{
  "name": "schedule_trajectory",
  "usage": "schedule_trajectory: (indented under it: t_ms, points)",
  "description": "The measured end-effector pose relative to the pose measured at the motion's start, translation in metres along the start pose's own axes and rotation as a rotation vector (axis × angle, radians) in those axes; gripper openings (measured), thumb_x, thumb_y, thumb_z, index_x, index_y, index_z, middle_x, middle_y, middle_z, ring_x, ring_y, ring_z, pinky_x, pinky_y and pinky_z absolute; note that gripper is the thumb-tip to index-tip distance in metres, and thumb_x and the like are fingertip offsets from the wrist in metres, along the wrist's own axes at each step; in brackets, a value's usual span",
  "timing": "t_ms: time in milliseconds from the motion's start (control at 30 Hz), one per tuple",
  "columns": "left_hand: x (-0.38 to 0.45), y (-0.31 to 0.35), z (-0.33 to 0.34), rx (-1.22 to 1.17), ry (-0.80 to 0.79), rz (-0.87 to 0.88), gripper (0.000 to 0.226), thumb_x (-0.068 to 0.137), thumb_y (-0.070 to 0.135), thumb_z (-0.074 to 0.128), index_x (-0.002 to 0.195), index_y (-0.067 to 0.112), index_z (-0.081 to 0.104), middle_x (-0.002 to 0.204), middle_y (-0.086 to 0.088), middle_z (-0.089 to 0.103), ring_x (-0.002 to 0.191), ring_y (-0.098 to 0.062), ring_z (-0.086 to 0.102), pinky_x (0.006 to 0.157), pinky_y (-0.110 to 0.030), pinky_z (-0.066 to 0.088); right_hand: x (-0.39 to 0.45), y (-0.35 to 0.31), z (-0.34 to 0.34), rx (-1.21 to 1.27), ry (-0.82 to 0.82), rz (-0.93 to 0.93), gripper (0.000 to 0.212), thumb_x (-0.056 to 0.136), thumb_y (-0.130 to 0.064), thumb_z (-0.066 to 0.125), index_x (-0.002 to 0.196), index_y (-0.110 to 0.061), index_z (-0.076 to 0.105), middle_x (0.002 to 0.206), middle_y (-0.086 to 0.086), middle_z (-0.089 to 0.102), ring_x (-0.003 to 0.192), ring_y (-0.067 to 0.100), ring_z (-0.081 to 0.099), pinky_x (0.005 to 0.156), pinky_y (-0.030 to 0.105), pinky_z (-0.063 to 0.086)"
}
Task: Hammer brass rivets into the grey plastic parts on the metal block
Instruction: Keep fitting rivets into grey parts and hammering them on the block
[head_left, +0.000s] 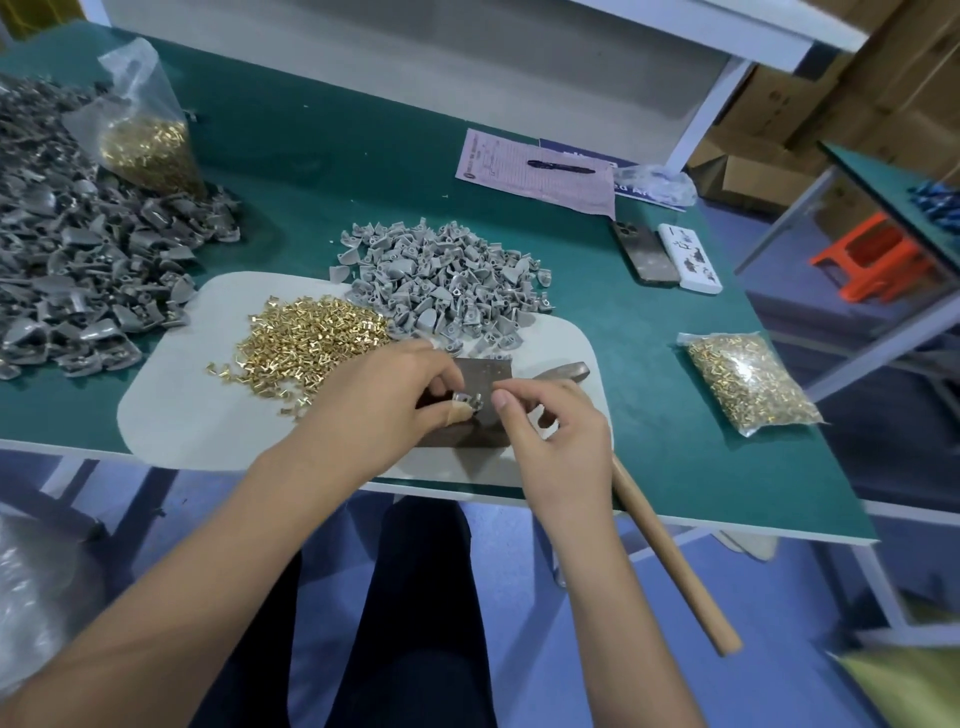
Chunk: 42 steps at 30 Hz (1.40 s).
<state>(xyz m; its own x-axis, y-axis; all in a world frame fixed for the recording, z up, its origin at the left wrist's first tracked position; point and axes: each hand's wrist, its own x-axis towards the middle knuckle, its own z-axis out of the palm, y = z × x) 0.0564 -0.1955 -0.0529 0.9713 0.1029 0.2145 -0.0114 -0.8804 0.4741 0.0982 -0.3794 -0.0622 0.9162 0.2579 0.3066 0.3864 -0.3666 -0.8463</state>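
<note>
On the metal block (480, 374), seen from the head camera, the left hand (384, 405) is pinching a grey plastic part (467, 402), while the right hand (550, 431) is curling thumb and forefinger just beside it, whether on a rivet I cannot tell. Heaps of loose brass rivets (306, 338) and unriveted parts (447, 280) are lying beyond, so much work is likely remaining; the hammer (670, 556) is lying unheld.

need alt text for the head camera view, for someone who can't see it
Seen from above, a person's left hand and right hand pinch a small grey plastic part over a metal block on a white mat. Loose brass rivets and grey parts lie piled behind; a wooden-handled hammer rests at right.
</note>
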Motion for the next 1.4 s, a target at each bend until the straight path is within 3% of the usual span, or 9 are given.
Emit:
schedule_trajectory:
  t_ms: [233,333,433,533,667,767,900,1133,1400]
  points:
    - [-0.009,-0.001,-0.005,-0.008,0.006,-0.058,0.023,0.085,0.046,0.073,0.103,0.034,0.064,0.091,0.016,0.055,0.086,-0.007,0.055,0.070,-0.029,0.048,0.008,0.003,0.012,-0.010,-0.061,-0.056,0.009,0.090,-0.015,0.075,0.088,-0.023,0.077,0.086,-0.009,0.071,0.088,0.013,0.061,0.078,0.018,0.042]
    - [-0.011,0.000,-0.009,-0.017,0.006,-0.062,0.041,0.080,0.058,0.070,0.113,0.041,0.054,0.105,0.019,0.054,0.094,-0.006,0.057,0.076,-0.032,0.051,0.007,0.003,0.014,0.037,-0.044,-0.017,0.014,0.091,-0.013,0.073,0.088,-0.025,0.076,0.085,-0.012,0.072,0.088,0.012,0.064,0.077,0.016,0.043]
    - [-0.008,0.013,-0.007,-0.024,0.024,-0.038,0.041,0.074,0.067,0.063,0.106,0.042,0.056,0.101,0.019,0.050,0.090,-0.005,0.057,0.073,-0.033,0.051,0.007,0.002,0.013,0.070,-0.014,0.019,0.016,0.092,-0.010,0.071,0.088,-0.025,0.076,0.084,-0.014,0.073,0.085,0.007,0.064,0.076,0.016,0.045]
    - [-0.005,0.021,0.000,-0.053,0.042,-0.045,0.022,0.080,0.049,0.072,0.094,0.036,0.062,0.089,0.016,0.049,0.084,-0.009,0.056,0.067,-0.030,0.046,0.008,0.000,0.012,0.084,-0.021,0.018,0.016,0.092,-0.010,0.071,0.088,-0.025,0.076,0.085,-0.013,0.073,0.084,0.009,0.063,0.078,0.022,0.047]
    - [-0.009,0.014,0.004,-0.147,0.036,-0.024,0.008,0.083,0.033,0.075,0.088,0.031,0.069,0.089,0.013,0.053,0.083,-0.008,0.056,0.073,-0.035,0.051,0.011,-0.003,0.010,0.087,0.006,0.014,0.026,0.092,-0.011,0.072,0.083,-0.036,0.072,0.083,-0.014,0.073,0.080,0.011,0.063,0.079,0.029,0.051]
    - [-0.016,0.004,0.001,-0.232,0.015,0.064,0.022,0.085,0.022,0.075,0.100,0.036,0.066,0.094,0.020,0.058,0.093,-0.002,0.056,0.082,-0.032,0.051,0.013,-0.003,0.009,0.090,-0.017,0.020,0.024,0.092,-0.012,0.073,0.084,-0.034,0.073,0.082,-0.015,0.073,0.080,0.009,0.063,0.078,0.025,0.050]
    - [-0.022,-0.005,0.000,-0.254,0.114,-0.008,0.043,0.083,0.026,0.077,0.119,0.035,0.056,0.106,0.024,0.051,0.102,0.002,0.049,0.090,-0.026,0.045,0.013,-0.005,0.011,0.035,-0.100,-0.023,0.016,0.089,-0.017,0.077,0.088,-0.032,0.078,0.080,-0.009,0.070,0.085,0.015,0.059,0.083,0.030,0.046]
    - [-0.021,-0.009,-0.004,-0.267,0.097,-0.061,0.006,0.082,0.025,0.079,0.083,0.028,0.074,0.081,0.011,0.058,0.082,-0.008,0.052,0.078,-0.040,0.048,0.015,-0.009,0.018,-0.052,-0.219,-0.036,0.011,0.088,-0.022,0.079,0.091,-0.032,0.082,0.074,0.007,0.057,0.086,0.022,0.052,0.079,0.018,0.035]
    - [-0.021,-0.006,-0.001,-0.126,0.141,-0.066,0.018,0.084,0.040,0.073,0.102,0.038,0.071,0.090,0.021,0.063,0.090,-0.007,0.049,0.076,-0.035,0.048,0.014,-0.005,0.017,-0.027,-0.196,-0.030,0.012,0.089,-0.017,0.078,0.091,-0.027,0.083,0.073,-0.001,0.064,0.082,0.014,0.052,0.076,0.025,0.039]
